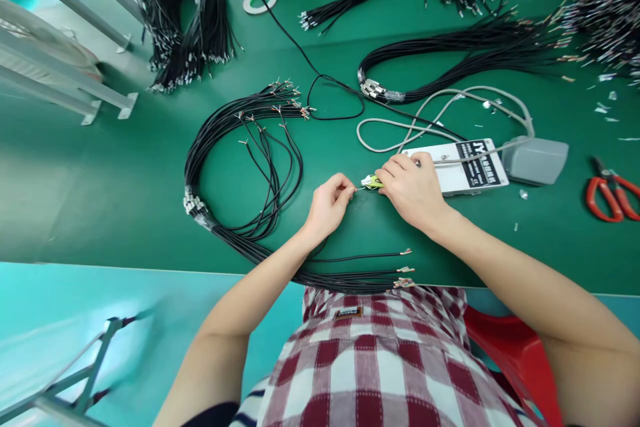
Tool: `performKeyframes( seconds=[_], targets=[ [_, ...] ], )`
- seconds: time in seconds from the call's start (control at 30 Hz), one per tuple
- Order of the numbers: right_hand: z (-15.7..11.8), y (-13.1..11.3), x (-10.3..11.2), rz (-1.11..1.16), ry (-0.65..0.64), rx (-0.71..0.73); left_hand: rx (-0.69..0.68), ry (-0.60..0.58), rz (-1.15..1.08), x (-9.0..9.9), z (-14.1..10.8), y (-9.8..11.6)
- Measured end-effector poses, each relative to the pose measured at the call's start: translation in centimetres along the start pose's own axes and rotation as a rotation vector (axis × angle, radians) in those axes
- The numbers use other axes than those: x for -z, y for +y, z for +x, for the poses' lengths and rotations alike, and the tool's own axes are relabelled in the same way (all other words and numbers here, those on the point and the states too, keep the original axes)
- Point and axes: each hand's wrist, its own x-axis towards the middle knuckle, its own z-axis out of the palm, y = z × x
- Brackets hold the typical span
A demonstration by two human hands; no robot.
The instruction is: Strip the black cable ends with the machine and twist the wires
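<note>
My left hand (330,207) is closed in a pinch on the end of a black cable, most of which the hand hides. A thin wire tip sticks out of the pinch toward the right. My right hand (413,190) is closed round a small yellow-green and white tool (371,181), whose tip meets or nearly meets that wire; its exact kind is hidden by the fingers. Just behind the right hand lies a white box (477,167) with a black label marked JY. A curved bundle of black cables (195,153) with stripped ends lies left of and below my left hand.
On the green table (125,180) are more black cable bundles (185,20), a roll of tape (260,1), and red-handled cutters (613,193). A grey cord (380,121) loops behind the box, beside a grey block (535,160). Metal bars (75,67) stand at left.
</note>
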Motion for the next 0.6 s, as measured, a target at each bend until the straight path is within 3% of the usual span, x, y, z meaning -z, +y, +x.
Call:
performKeyframes(
  seconds=[0.17,0.6],
  targets=[
    [0.7,0.3,-0.8,0.074,0.038,-0.005,-0.002,0.010,0.020,-0.1,1.4,-0.5],
    [0.7,0.2,0.0,0.235,0.062,-0.041,-0.047,-0.003,0.173,-0.7,2.1,-0.2]
  ],
)
